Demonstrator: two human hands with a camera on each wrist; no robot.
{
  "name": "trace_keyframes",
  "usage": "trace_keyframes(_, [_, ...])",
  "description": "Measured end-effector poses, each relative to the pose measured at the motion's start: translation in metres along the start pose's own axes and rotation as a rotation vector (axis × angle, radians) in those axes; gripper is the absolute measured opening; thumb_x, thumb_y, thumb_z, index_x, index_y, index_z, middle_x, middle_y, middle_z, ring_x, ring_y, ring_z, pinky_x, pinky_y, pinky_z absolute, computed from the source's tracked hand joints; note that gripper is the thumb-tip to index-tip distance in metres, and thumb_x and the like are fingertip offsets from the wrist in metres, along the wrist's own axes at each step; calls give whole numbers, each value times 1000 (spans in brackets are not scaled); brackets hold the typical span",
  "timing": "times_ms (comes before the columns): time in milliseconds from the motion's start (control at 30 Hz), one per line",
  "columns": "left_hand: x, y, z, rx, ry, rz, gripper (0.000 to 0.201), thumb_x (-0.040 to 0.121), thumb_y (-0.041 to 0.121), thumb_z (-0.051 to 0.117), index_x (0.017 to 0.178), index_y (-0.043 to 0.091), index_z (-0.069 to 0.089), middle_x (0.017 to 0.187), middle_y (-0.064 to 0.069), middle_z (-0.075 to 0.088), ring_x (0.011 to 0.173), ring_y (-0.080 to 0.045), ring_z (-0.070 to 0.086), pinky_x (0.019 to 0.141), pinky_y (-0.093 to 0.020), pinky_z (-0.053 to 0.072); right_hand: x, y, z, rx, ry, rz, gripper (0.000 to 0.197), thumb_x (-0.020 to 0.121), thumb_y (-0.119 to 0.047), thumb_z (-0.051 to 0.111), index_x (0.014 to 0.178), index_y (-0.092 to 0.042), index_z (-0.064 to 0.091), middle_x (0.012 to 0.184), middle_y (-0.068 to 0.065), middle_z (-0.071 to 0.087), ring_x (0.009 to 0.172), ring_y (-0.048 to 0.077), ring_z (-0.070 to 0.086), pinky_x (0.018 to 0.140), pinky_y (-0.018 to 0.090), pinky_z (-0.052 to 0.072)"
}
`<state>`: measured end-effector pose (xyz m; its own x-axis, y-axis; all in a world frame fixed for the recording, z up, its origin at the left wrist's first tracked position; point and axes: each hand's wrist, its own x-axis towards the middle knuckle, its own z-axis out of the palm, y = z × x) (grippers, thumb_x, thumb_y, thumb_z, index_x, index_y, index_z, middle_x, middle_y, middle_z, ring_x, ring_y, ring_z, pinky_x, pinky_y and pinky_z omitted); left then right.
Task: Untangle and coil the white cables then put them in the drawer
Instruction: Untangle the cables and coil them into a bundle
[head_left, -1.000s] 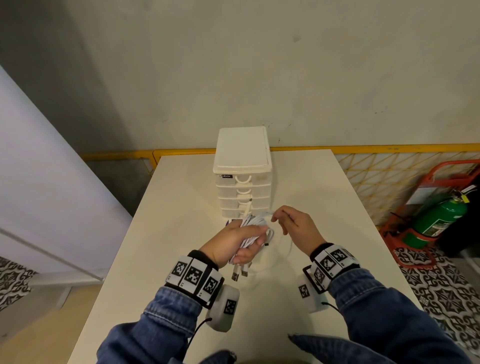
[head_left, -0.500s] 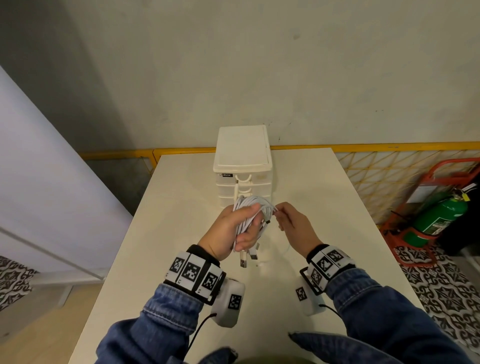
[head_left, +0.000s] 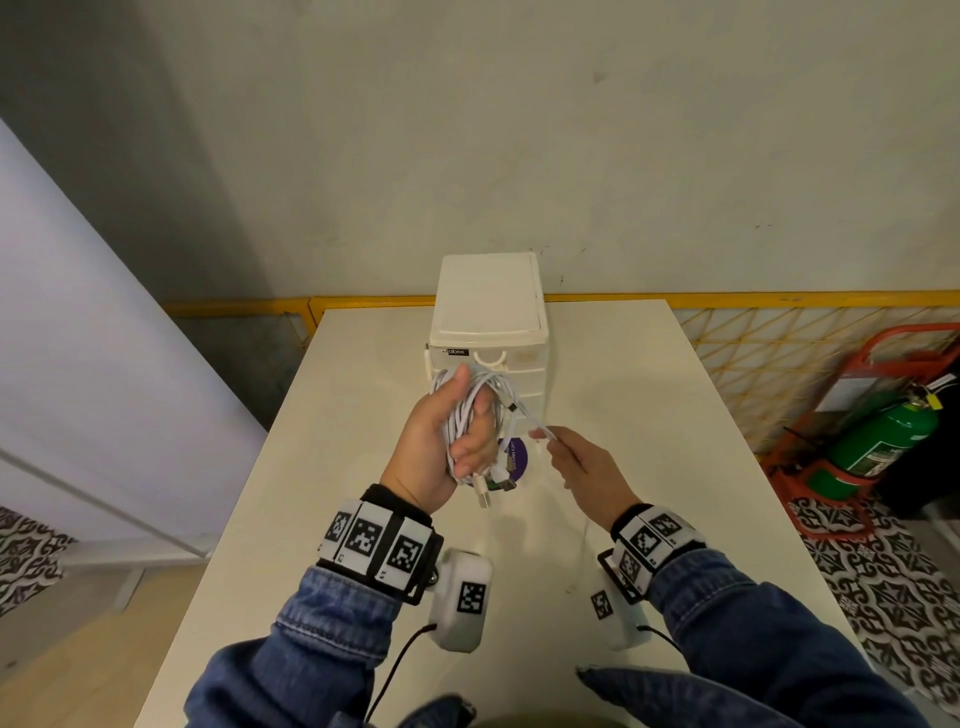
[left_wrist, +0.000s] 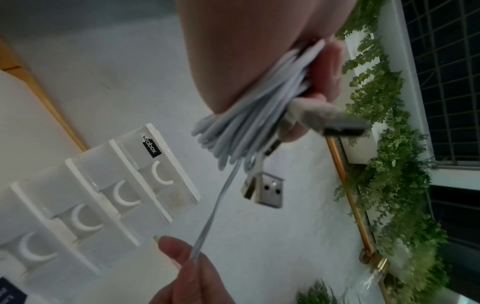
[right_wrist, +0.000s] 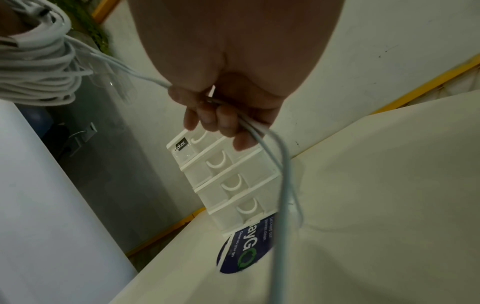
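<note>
A bundle of white cables (head_left: 470, 415) is wound in loops inside the left hand (head_left: 441, 441), which is raised above the middle of the desk (head_left: 649, 415). The fingers are curled tightly round the loops, most likely to stop the coil springing apart. Several metal plugs (head_left: 491, 486) hang loose below the fist, at 6 o'clock from the coil.

One free strand (head_left: 527, 415) runs out from the coil toward 4 o'clock to the right hand (head_left: 582, 467). That hand pinches the strand between thumb and fingers, apparently keeping it taut so it can be fed onto the coil. Past the hand, the strand's slack trails down to the desk. The winding looks unfinished, and nothing has gone into a drawer yet.

Just behind the hands, at 12 o'clock, stands a small white drawer unit (head_left: 488, 312). Its four drawers with curved handles all appear shut. A round dark sticker (head_left: 514, 460) lies on the desk at its foot.

The desk is pale cream and matte. It stands against a plain off-white wall with a yellow rail (head_left: 753, 299) along its base. At 3 o'clock, on a patterned tile floor, a green fire extinguisher (head_left: 883, 441) rests in a red stand. A pale panel leans in at 9 o'clock.
</note>
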<state>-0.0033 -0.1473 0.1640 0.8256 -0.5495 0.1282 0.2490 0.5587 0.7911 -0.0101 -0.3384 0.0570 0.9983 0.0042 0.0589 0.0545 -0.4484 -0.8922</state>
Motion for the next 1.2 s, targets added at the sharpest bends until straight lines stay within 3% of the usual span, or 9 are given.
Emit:
trace_keyframes(100, [3,2,1,-52,50,62,36,96,30,31,70,11,47,36,5,37,26,-7,32,33,-16,26,-1,6,0,-20,2,-17,34,97,-16,39,121,-36,51,62,-11,49,55,2,47,61,21,44])
trace_keyframes(267, [3,5,-4,-109,153,115,30,97,27,33,74,12,44,38,6,38,28,-6,33,35,-18,30,-5,12,0,13,-2,61,16,93,-26,50,92,-28,66,54,-19,55,52,1,46,60,18,39])
trace_keyframes(433, [1,9,-2,-96,205,173,30,95,34,38,77,12,47,41,6,38,34,-7,35,42,-22,24,-11,15,6,-72,-34,13,30,96,-15,43,122,-20,58,104,-14,60,86,-6,51,82,15,36])
trace_keyframes(567, [4,17,0,-69,274,241,27,89,39,49,78,14,46,46,6,38,39,-9,35,45,-23,29,-14,21,15,-135,-75,27,31,97,-17,41,123,-24,56,68,-10,50,64,4,46,66,15,38])
trace_keyframes(700, [11,30,5,-61,338,337,29,85,43,50,75,16,45,49,7,43,42,-8,39,47,-19,37,-15,26,20,-99,-118,78,23,97,-19,42,103,-30,61,59,-9,46,56,8,46,64,21,41])
trace_keyframes(800, [22,38,4,-103,447,386,29,88,45,50,75,19,48,53,6,49,44,-9,45,50,-21,42,-15,19,24,-148,-145,39,26,97,-19,40,112,-22,62,73,-12,58,64,9,51,69,23,42])
trace_keyframes(933, [35,43,-3,-43,658,416,33,92,46,48,71,21,48,52,6,48,46,-9,47,46,-22,42,-16,11,29,-288,-175,-72,31,96,-23,42,123,-24,57,116,2,68,103,19,62,89,28,45])
trace_keyframes(1100, [46,40,-12,270,838,440,36,91,43,52,65,19,46,50,4,48,43,-11,48,43,-24,40,-20,-18,29,-244,-230,-214,30,91,-37,43,115,-32,62,100,-4,73,84,10,64,80,28,50])
trace_keyframes(1200, [48,36,-18,462,827,436,34,91,31,57,60,18,49,45,6,50,40,-11,47,41,-23,42,-21,-35,24,-243,-212,-321,39,87,-48,39,112,-30,63,96,-12,73,86,3,65,78,23,51])
